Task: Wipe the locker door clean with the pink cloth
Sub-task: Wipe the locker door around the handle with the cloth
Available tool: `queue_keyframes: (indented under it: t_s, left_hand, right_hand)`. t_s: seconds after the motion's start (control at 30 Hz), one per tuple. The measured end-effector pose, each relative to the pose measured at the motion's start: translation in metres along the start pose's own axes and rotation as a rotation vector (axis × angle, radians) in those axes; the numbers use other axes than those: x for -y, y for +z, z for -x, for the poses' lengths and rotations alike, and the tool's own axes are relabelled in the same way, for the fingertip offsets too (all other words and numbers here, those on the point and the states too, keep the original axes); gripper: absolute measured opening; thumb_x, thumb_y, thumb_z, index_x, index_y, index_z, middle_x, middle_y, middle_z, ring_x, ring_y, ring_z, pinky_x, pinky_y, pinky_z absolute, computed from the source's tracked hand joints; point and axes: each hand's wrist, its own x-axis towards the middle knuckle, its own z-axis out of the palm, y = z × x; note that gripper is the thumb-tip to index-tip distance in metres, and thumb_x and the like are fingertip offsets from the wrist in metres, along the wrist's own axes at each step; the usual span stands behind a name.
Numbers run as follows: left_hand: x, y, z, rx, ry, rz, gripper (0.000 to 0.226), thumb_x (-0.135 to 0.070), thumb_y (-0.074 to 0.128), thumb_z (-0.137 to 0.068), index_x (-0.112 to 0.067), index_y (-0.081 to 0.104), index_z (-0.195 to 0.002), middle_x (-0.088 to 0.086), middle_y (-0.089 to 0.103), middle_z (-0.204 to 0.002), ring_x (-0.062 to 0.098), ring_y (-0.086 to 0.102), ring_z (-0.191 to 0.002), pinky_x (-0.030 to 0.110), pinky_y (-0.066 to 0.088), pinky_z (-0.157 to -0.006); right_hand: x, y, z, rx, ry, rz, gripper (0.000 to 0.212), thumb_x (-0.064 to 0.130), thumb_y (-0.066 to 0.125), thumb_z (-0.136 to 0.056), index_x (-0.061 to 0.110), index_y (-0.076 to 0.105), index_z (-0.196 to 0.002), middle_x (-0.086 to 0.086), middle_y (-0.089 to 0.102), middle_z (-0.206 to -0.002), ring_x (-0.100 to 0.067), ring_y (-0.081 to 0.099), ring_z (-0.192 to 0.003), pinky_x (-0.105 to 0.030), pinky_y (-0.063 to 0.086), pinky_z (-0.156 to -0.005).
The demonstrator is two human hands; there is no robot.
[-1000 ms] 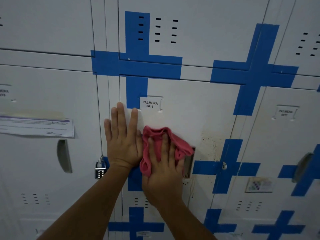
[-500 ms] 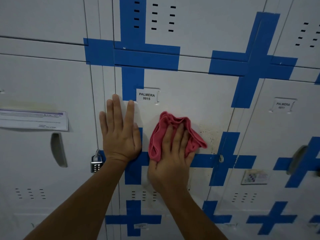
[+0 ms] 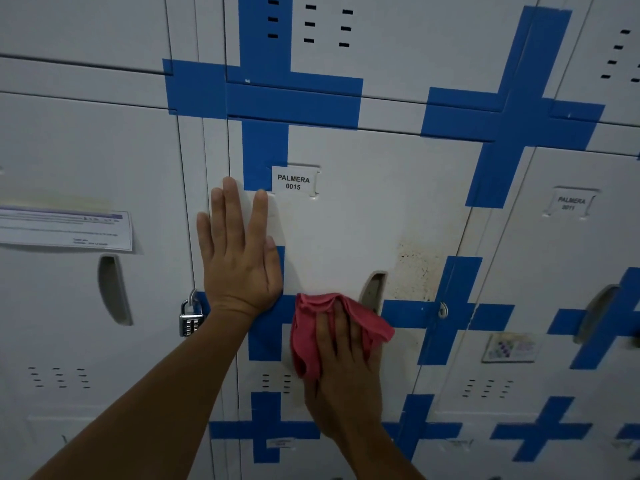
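While the left hand (image 3: 239, 261) lies flat against the locker door (image 3: 346, 230), fingers straight and pointing to 12 o'clock, the right hand (image 3: 346, 372) presses the pink cloth (image 3: 308, 341) to the same door. Right grip: fingers extended over the bunched cloth, pushing it on the metal rather than curling round it. Left grip: fully open, holding nothing. Cloth sits at 5 o'clock from the left hand, just below the recessed handle (image 3: 372, 289). Name label (image 3: 293, 181) at 12 o'clock of the cloth. Brown speckled stain (image 3: 414, 271) at 3 o'clock of the handle. Padlock (image 3: 189, 317) hangs at 9 o'clock of the left wrist.
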Motion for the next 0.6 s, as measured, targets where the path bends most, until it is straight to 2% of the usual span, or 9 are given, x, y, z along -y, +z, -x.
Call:
queue_keyframes:
  t_s: [0.03, 0.1, 0.17, 0.23, 0.33, 0.5, 0.6]
  left_hand:
    - [0.0, 0.0, 0.0, 0.001, 0.0, 0.001, 0.061, -0.027, 0.03, -0.1, -0.012, 0.015, -0.158, 0.023, 0.008, -0.164, 0.031, -0.003, -0.153, 0.049, -0.003, -0.124]
    - [0.001, 0.0, -0.001, 0.002, 0.0, 0.0, 0.061, -0.028, 0.028, -0.101, -0.011, 0.016, -0.158, 0.023, 0.008, -0.164, 0.031, -0.004, -0.153, 0.049, -0.003, -0.124]
    - [0.001, -0.001, -0.001, 0.012, -0.002, -0.005, 0.061, -0.03, 0.027, -0.101, -0.011, 0.016, -0.158, 0.023, 0.007, -0.164, 0.03, -0.005, -0.153, 0.048, -0.004, -0.124]
    - [0.0, -0.001, -0.001, 0.014, -0.005, -0.008, 0.061, -0.03, 0.027, -0.101, -0.012, 0.016, -0.158, 0.022, 0.007, -0.164, 0.029, -0.007, -0.153, 0.048, -0.004, -0.124]
    - [0.0, -0.001, -0.001, 0.012, -0.004, -0.007, 0.062, -0.03, 0.029, -0.1, -0.012, 0.015, -0.158, 0.022, 0.007, -0.164, 0.028, -0.008, -0.153, 0.048, -0.004, -0.124]
    - [-0.001, 0.0, -0.001, 0.005, 0.002, -0.001, 0.062, -0.03, 0.029, -0.1, -0.012, 0.016, -0.158, 0.023, 0.007, -0.164, 0.029, -0.007, -0.153, 0.048, -0.004, -0.124]
    - [-0.001, 0.0, 0.0, 0.015, -0.003, -0.006, 0.063, -0.029, 0.03, -0.1, -0.013, 0.014, -0.158, 0.022, 0.006, -0.164, 0.029, -0.007, -0.153, 0.048, -0.005, -0.124]
  right_hand:
    - [-0.001, -0.005, -0.007, -0.028, -0.037, -0.005, 0.077, 0.057, 0.039, -0.086, 0.016, 0.026, -0.15, -0.012, 0.049, -0.144, -0.036, 0.05, -0.13, -0.054, 0.019, -0.114]
    - [0.003, -0.025, -0.022, -0.14, -0.05, -0.041, 0.077, 0.056, 0.04, -0.09, 0.019, 0.017, -0.154, -0.01, 0.032, -0.155, -0.032, 0.031, -0.143, -0.052, 0.004, -0.119]
    - [0.009, -0.047, -0.04, -0.226, 0.02, -0.094, 0.081, 0.052, 0.045, -0.091, 0.022, 0.008, -0.156, -0.007, 0.016, -0.162, -0.029, 0.01, -0.149, -0.055, 0.001, -0.119]
    - [0.009, -0.066, -0.056, -0.303, 0.092, -0.133, 0.08, 0.045, 0.045, -0.092, 0.019, 0.005, -0.157, -0.007, 0.003, -0.164, -0.028, 0.0, -0.151, -0.061, 0.002, -0.117]
    - [0.008, -0.081, -0.068, -0.344, 0.16, -0.154, 0.079, 0.041, 0.043, -0.093, 0.015, 0.005, -0.156, -0.009, -0.004, -0.164, -0.029, -0.004, -0.15, -0.063, -0.001, -0.116]
    - [0.02, -0.068, -0.058, -0.323, 0.13, -0.141, 0.082, 0.046, 0.043, -0.091, 0.015, 0.004, -0.157, -0.008, -0.005, -0.163, -0.03, -0.003, -0.15, -0.055, -0.008, -0.118]
    - [0.019, -0.042, -0.038, -0.236, 0.07, -0.086, 0.082, 0.054, 0.044, -0.089, 0.016, 0.015, -0.156, -0.01, 0.014, -0.162, -0.032, 0.014, -0.148, -0.055, 0.01, -0.118]
